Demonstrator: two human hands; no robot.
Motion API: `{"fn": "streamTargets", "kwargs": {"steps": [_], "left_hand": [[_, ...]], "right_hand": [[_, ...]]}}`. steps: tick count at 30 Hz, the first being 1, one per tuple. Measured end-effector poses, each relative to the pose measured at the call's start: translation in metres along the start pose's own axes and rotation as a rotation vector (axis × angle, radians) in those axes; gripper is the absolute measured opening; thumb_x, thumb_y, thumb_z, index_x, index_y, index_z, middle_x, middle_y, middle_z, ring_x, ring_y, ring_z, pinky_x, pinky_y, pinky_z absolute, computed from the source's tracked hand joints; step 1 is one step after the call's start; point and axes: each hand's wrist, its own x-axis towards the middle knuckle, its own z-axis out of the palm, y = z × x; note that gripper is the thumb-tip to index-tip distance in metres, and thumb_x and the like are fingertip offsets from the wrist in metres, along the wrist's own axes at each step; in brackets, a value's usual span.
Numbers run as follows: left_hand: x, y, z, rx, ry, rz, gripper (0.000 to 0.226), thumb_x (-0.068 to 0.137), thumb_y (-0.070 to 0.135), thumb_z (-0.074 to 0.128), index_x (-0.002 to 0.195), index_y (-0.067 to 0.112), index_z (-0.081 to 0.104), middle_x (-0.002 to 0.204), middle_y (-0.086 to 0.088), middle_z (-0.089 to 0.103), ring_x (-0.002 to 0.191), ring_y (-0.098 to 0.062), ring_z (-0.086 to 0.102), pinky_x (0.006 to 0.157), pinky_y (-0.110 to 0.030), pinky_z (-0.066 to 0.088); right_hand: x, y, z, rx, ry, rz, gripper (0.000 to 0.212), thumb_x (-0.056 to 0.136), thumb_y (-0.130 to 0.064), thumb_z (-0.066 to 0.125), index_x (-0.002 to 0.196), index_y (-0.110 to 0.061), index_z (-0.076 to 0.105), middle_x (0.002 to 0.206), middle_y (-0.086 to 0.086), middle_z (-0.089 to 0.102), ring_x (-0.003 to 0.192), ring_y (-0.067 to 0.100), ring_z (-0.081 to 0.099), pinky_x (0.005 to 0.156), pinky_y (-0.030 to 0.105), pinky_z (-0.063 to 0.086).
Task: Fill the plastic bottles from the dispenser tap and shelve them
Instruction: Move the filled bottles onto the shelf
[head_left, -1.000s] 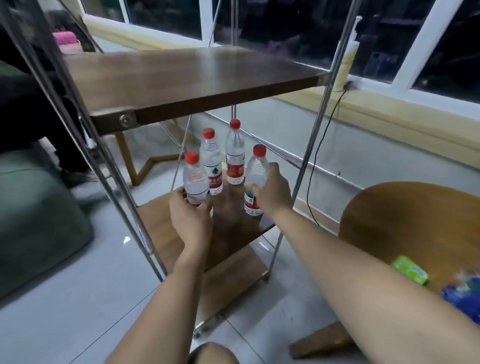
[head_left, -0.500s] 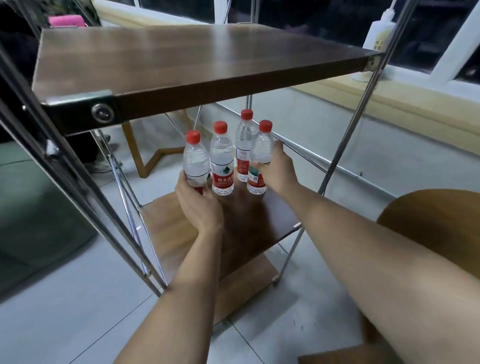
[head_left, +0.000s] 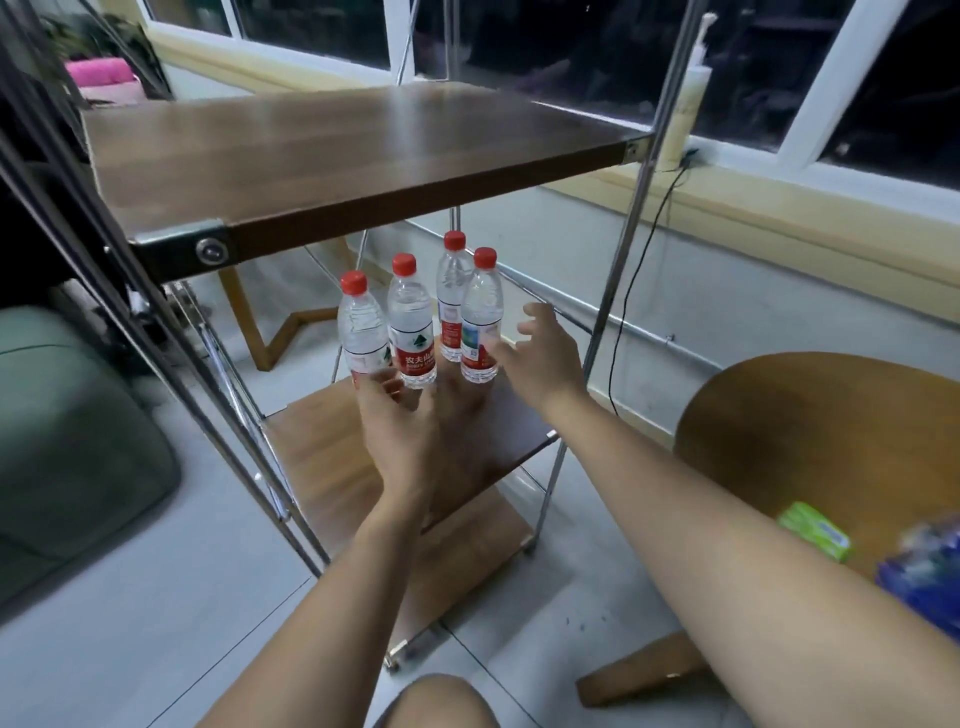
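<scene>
Left of centre, our left hand (head_left: 402, 431) has let go, fingers loose at the base of the leftmost bottle (head_left: 361, 332). Four bottles (head_left: 413, 332) stand mid-frame on the middle shelf (head_left: 322, 447), so shelving looks done. Our right hand (head_left: 543, 358) has released too, fingers spread. The upper shelf (head_left: 337, 150) overhangs; a steel post (head_left: 617, 260) crowds the right.

Head view, downward, near shelf (head_left: 322, 457)

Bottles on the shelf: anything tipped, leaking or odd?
Nothing stands out. The four bottles stand upright, capped, on the middle shelf, no water visible around them. The left hand and right hand are open beside them.
</scene>
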Motion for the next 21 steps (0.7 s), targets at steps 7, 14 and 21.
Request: {"fn": "streamTargets", "kwargs": {"steps": [7,14,21], "left_hand": [[-0.074,0.063,-0.003,0.026,-0.328,0.189,0.029,0.092,0.024,0.082,0.113,0.027,0.062,0.104,0.015,0.074,0.094,0.006,0.068,0.087,-0.029,0.056],[-0.178,0.122,0.004,-0.081,-0.605,0.362,0.032,0.092,0.037,0.083,0.117,0.027,0.066,0.106,0.014,0.075,0.1,-0.001,0.071,0.091,-0.03,0.058],[-0.269,0.153,0.027,-0.145,-0.782,0.411,0.034,0.091,0.031,0.087,0.116,0.023,0.065,0.109,0.008,0.075,0.1,-0.01,0.073,0.093,-0.039,0.061]], "right_hand": [[-0.108,-0.003,-0.089,0.112,0.165,0.001,0.046,0.093,-0.034,0.083,0.131,-0.031,0.057,0.119,-0.009,0.07,0.098,0.01,0.072,0.084,0.027,0.055],[-0.23,0.004,-0.191,0.121,0.372,-0.012,0.04,0.09,-0.029,0.086,0.124,-0.024,0.067,0.114,-0.011,0.072,0.091,0.003,0.072,0.084,0.02,0.055],[-0.32,0.023,-0.26,0.083,0.529,-0.002,0.034,0.092,-0.025,0.084,0.121,-0.025,0.067,0.115,-0.013,0.072,0.095,0.003,0.073,0.088,0.024,0.055]]}}
